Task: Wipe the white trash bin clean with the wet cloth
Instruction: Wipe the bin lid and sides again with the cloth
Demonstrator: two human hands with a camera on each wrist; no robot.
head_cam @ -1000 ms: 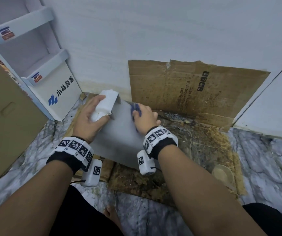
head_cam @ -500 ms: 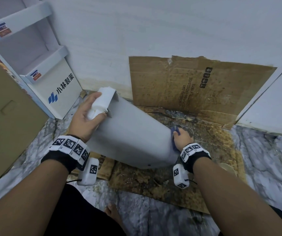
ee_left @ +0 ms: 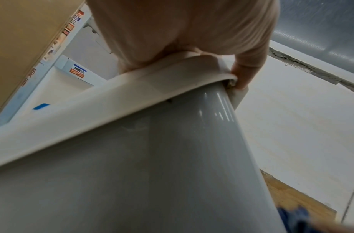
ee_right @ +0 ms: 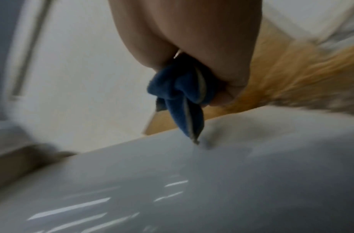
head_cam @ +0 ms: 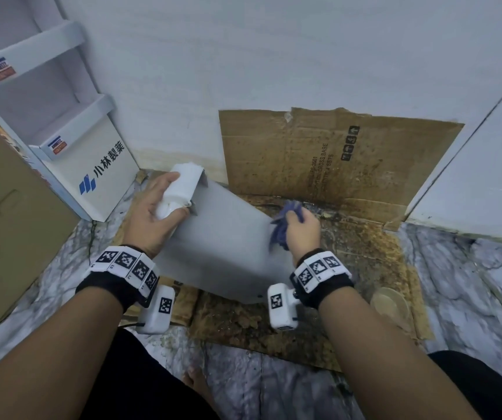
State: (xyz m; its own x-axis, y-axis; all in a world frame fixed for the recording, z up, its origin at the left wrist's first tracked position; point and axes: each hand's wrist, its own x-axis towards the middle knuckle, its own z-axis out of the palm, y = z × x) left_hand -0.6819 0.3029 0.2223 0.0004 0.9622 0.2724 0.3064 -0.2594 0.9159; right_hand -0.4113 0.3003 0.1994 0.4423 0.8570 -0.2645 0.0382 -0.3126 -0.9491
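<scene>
The white trash bin (head_cam: 225,237) lies tilted on its side on stained cardboard, its white rim (head_cam: 187,180) toward the far left. My left hand (head_cam: 155,216) grips that rim (ee_left: 132,88), thumb on one side and fingers curled over the edge. My right hand (head_cam: 301,228) clutches a bunched blue cloth (head_cam: 283,225) against the bin's right flank. In the right wrist view the cloth (ee_right: 184,97) hangs from my fist, its tip touching the glossy bin wall (ee_right: 192,181). The bin's opening and base are hidden from me.
Stained cardboard (head_cam: 334,165) covers the floor and leans on the white wall. A white display shelf (head_cam: 70,153) and a brown box (head_cam: 4,213) stand to the left. A round clear lid (head_cam: 390,304) lies on the cardboard at right. Marble floor surrounds it.
My right hand swept the cloth from the bin's top near the rim down its right side, then back up along the flank. The left hand kept its grip on the rim.
</scene>
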